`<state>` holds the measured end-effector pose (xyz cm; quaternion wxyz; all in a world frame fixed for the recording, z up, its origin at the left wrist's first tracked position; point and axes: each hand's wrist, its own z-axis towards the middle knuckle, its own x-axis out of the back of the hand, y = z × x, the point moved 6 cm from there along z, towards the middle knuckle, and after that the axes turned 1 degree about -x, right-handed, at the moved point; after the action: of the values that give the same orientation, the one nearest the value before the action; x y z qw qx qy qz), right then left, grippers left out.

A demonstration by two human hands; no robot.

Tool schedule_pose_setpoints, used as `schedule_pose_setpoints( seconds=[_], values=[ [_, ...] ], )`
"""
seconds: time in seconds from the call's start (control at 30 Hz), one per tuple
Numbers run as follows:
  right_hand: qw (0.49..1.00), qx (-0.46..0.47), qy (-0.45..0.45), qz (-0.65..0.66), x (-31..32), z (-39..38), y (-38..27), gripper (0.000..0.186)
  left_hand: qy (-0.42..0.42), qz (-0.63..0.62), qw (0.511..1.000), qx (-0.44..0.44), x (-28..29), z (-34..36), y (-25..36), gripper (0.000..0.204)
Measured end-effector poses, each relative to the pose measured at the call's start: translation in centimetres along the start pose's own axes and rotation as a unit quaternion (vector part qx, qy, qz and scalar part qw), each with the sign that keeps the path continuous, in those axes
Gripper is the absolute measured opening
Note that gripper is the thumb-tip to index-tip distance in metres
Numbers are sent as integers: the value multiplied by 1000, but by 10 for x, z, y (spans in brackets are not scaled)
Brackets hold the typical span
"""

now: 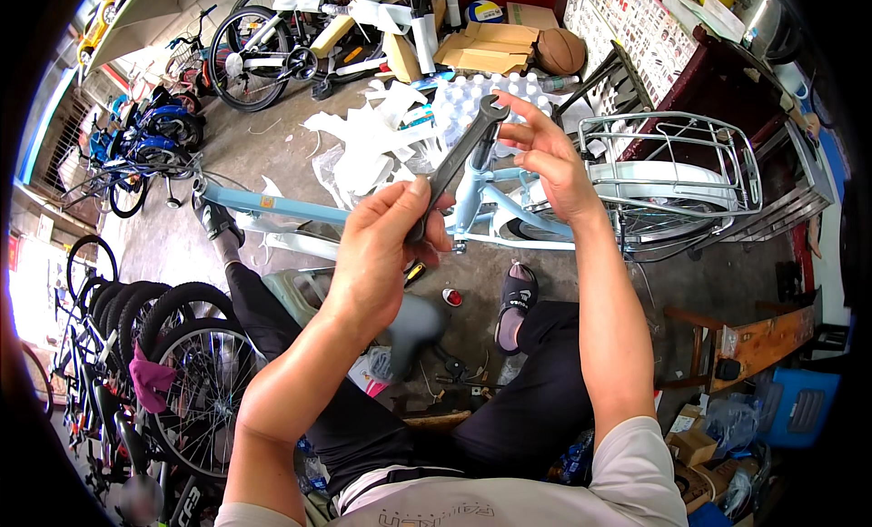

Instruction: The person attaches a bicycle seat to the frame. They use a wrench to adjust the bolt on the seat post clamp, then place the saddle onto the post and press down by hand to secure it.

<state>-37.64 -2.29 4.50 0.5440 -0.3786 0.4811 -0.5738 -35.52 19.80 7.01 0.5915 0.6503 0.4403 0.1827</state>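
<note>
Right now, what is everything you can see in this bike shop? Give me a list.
Wrench: one, dark grey metal, held up between both hands.
Bicycle frame: one, light blue, lying on the floor ahead.
Rear carrier rack: one, silver wire, over the white rear mudguard at right.
Saddle: one, dark grey, on the floor between the legs.
Basketball: one, brown, far top by flattened cardboard.
Bottled water pack: one, clear, behind the hands.
Spare wheels: several, black tyres, lower left.
Wooden bench: one, brown, right.
Sandal: one, black, on the right foot.
Left hand: grips the wrench's lower end.
Right hand: fingers at the wrench's head.
</note>
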Motion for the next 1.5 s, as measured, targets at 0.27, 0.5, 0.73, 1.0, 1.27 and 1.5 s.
schedule_pose_setpoints(
  seconds=[0.27,0.5,0.73,1.0,1.27,1.5],
  values=[
    [999,-7,-21,48,-3,2,2,79,-42,-53,991,-118,-11,-5,35,39],
    [999,0,-14,34,-6,2,-2,76,4,-20,1000,24,-2,0,-16,37],
    [998,-14,4,63,1,1,5,79,-50,-64,985,-153,-23,-17,54,40],
    [999,-2,9,34,-1,2,3,76,26,-35,998,50,1,2,-21,36],
    [999,-14,-1,47,3,1,9,78,-51,-56,989,-131,-20,-14,44,39],
    [1000,6,-12,11,1,2,2,79,-32,-40,991,-123,-7,3,18,35]
  ],
)
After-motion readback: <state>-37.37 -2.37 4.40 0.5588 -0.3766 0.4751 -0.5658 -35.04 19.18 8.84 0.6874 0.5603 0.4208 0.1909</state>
